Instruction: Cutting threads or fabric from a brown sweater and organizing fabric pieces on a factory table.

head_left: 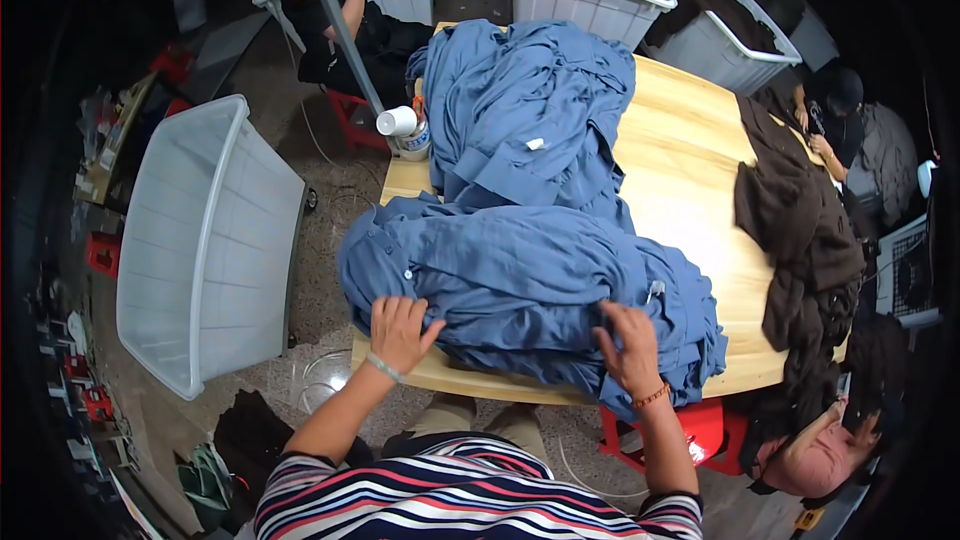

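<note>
Blue garments, apparently shirts, lie in a long rumpled heap (510, 280) along the near edge of the wooden table. On the left end of this heap rests my left hand (402, 335), its fingers laid over the cloth and the thumb apart. My right hand (630, 348) is at the heap's right part, fingers apart and slightly bent, with no cloth seen gripped in them. A small white tag (655, 289) shows on the cloth just beyond it. Behind lies a second pile of blue garments (530, 110), touching the near heap.
The wooden table (680, 150) bears dark brown garments (800, 220) along its right side. A white cup (397, 121) sits by a metal pole. A white bin (215, 250) stands left; more bins (590, 0) hold dark cloth behind. Other people sit around; a red stool (715, 430) is near right.
</note>
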A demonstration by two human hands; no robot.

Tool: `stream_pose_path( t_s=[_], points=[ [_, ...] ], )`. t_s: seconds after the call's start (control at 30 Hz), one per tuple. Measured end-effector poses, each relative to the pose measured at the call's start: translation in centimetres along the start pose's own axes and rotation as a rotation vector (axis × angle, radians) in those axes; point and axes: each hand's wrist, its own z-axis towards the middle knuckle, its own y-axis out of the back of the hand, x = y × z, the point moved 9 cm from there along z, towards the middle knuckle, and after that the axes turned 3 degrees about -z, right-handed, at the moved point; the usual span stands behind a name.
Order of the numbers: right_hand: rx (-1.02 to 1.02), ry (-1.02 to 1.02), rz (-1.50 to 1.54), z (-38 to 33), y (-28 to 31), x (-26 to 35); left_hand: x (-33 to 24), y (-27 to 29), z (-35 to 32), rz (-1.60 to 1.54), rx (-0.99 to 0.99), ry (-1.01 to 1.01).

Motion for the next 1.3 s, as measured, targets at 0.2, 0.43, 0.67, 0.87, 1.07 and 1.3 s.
stream_pose_path(
  t_s=[0.2, 0.43, 0.67, 0.87, 1.07, 1.3],
  points=[
    [0.056, -0.124, 0.226, 12.3, 0.3, -1.4, 3.1, -1.1, -3.7, -0.198, -0.037, 0.316],
    [0.224, 0.191, 0.451, 31.6, -10.7, 7.1, 5.3, -6.4, -6.7, -0.323, -0.067, 0.592],
    [0.049, 0.126, 0.337, 41.1, -21.5, 10.4, 6.1, -10.8, -12.5, -0.797, -0.192, 0.868],
    [0.1, 0.164, 0.386, 44.8, -23.4, 12.2, 7.9, -14.5, -17.4, -0.92, 0.041, 0.926],
    [0.253, 0.319, 0.312, 45.3, -22.6, 12.8, 7.1, -8.1, -14.5, -1.151, 0.149, 1.119],
    [0.004, 0.299, 0.672, 40.2, -10.6, 12.3, 5.1, 5.7, -2.2, -0.526, -0.266, 0.502]
  ],
)
